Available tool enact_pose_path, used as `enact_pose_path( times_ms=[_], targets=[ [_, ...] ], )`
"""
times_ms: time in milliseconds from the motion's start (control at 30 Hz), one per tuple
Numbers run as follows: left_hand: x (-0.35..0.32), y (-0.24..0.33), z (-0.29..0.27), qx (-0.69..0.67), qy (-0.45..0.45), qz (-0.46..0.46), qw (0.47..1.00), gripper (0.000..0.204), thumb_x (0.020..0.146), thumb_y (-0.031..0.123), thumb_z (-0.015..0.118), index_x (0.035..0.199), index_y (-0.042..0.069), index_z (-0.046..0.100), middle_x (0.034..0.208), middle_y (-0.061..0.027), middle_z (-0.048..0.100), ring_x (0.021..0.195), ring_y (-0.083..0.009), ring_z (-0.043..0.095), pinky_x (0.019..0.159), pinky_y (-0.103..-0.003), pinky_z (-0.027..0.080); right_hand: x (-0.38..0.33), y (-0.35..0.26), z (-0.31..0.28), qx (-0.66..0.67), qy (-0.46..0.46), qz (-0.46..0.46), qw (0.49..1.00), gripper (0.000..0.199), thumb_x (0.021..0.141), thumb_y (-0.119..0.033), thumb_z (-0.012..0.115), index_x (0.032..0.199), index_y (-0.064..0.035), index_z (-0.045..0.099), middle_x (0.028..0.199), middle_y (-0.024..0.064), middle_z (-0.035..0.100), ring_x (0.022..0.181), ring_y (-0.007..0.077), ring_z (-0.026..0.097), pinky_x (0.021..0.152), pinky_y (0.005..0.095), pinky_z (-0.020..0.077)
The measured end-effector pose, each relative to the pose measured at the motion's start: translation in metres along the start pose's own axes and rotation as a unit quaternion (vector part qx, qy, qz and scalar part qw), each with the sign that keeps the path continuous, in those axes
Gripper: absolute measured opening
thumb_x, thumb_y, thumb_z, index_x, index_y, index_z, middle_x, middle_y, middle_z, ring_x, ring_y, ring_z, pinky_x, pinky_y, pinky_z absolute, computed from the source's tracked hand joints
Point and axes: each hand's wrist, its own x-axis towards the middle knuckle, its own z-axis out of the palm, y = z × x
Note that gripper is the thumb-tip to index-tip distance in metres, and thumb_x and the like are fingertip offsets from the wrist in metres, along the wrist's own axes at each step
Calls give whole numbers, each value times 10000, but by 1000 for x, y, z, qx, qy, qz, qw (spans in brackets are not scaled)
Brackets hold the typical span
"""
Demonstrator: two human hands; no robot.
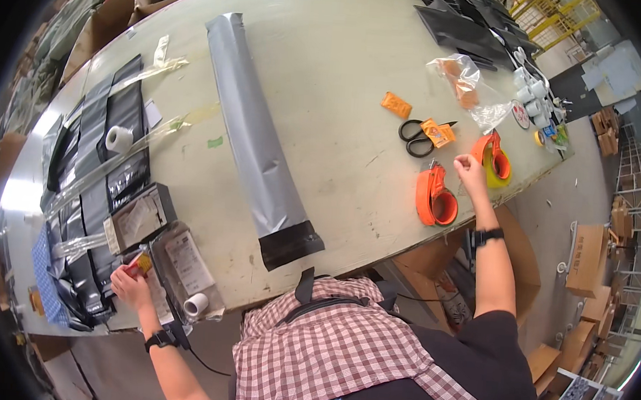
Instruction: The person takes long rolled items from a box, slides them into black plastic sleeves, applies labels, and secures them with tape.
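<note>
At the table's left front, my left hand (132,288) is closed around a small red-and-yellow item (138,264) beside a grey open tray (176,243). My right hand (471,173) is held between two orange tape dispensers, the nearer one (435,198) and the farther one (493,157). Its fingers are drawn together, and whatever they may hold is hidden. A long grey plastic-wrapped parcel (254,132) with a black end lies across the table's middle. Beyond my right hand are black-handled scissors (414,138), with an orange packet (440,132) on their blades and another orange packet (396,105) close by.
Black plastic bags (93,162) are stacked on the left under clear strips, with a white roll (119,139) on top. A clear plastic bag (471,84) and more black bags (462,31) lie far right. An open cardboard box (514,251) stands below the table's front edge (364,265).
</note>
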Motion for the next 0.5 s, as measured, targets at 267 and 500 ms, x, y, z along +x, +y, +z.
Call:
enact_pose_path(
  times_ms=[267, 500],
  targets=[
    [-12, 9, -22, 81, -100, -17, 992, 453, 701, 205, 663, 1068, 14, 480, 1042, -163, 525, 968, -345, 488, 829, -421, 404, 78, -20, 39, -152, 37, 23, 987, 593, 682, -472, 709, 1025, -14, 551, 941, 173, 622, 873, 291, 613, 750, 357, 477],
    [12, -4, -19, -183, -26, -27, 982, 108, 779, 115, 622, 832, 22, 629, 776, -115, 599, 761, -278, 588, 680, -341, 457, 48, -60, -6, 104, -106, 49, 988, 317, 870, -362, 549, 916, -49, 574, 655, 24, 582, 557, 67, 552, 453, 216, 425]
  ],
)
